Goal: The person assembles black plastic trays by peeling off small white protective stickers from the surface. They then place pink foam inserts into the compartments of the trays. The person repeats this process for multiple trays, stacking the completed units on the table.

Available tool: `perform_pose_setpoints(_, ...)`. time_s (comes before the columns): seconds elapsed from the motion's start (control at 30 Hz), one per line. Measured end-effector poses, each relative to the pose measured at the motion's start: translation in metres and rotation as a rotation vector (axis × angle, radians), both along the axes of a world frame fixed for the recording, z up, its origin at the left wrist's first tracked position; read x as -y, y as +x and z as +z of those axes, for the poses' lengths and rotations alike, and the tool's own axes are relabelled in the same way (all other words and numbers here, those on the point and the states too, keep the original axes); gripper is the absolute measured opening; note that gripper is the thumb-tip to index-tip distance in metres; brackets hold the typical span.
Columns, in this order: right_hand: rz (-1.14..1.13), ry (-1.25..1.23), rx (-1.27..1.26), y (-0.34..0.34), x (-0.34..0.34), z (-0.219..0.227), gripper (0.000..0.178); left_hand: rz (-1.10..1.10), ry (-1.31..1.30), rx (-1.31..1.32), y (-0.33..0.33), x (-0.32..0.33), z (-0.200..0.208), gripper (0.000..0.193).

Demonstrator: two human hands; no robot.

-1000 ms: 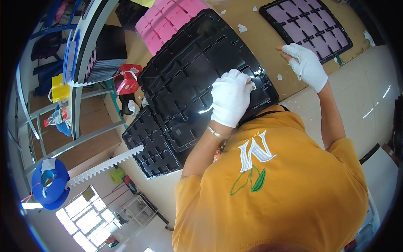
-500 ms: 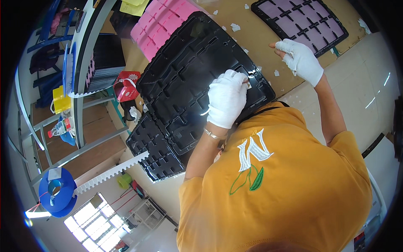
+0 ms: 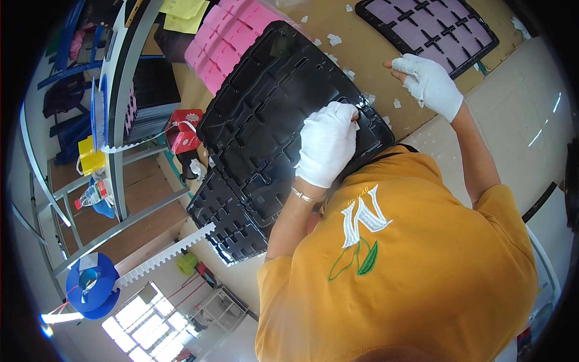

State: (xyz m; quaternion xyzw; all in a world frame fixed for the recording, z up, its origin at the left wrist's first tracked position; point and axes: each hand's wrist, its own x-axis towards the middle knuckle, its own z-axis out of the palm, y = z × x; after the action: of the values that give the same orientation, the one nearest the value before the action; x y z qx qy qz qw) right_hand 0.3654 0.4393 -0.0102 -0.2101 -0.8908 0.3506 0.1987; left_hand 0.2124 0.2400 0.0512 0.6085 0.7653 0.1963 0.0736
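A large black moulded plastic tray (image 3: 265, 120) with cross-shaped ridges lies tilted in front of me. My left hand (image 3: 327, 143), in a white glove with bare fingertips, is closed low over the tray's near right corner. A small pale bit shows beside its fingertips, too small to name. Off to the right, my right hand (image 3: 429, 84), also gloved, hovers above the table edge. Its bare thumb and forefinger tips stick out slightly apart, with nothing visible between them. Just beyond it lies a black tray with a lilac surface (image 3: 446, 30) between its ridges.
Pink moulded sheets (image 3: 232, 39) lie behind the large tray, and another black tray (image 3: 226, 211) sits at its left. White scraps (image 3: 333, 40) are scattered over the brown table (image 3: 362, 60). A red box (image 3: 184, 131), metal shelving (image 3: 129, 214) and a blue spool (image 3: 91, 286) stand left.
The view has shifted slightly. My left hand stays closed at the same corner of the black tray, and my right hand keeps nearly the same place and pose.
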Motion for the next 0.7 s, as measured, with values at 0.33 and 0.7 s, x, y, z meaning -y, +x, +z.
perform_pose_setpoints(0.33, 0.011, 0.046, 0.032, 0.001, 0.001, -0.004, 0.024, 0.089, 0.012, 0.062, 0.000, 0.001, -0.005, 0.056)
perform_pose_setpoints(0.7, -0.025, -0.087, 0.086, 0.009, 0.015, 0.017, 0.023, -0.153, 0.219, -0.157, 0.014, 0.024, -0.018, 0.062)
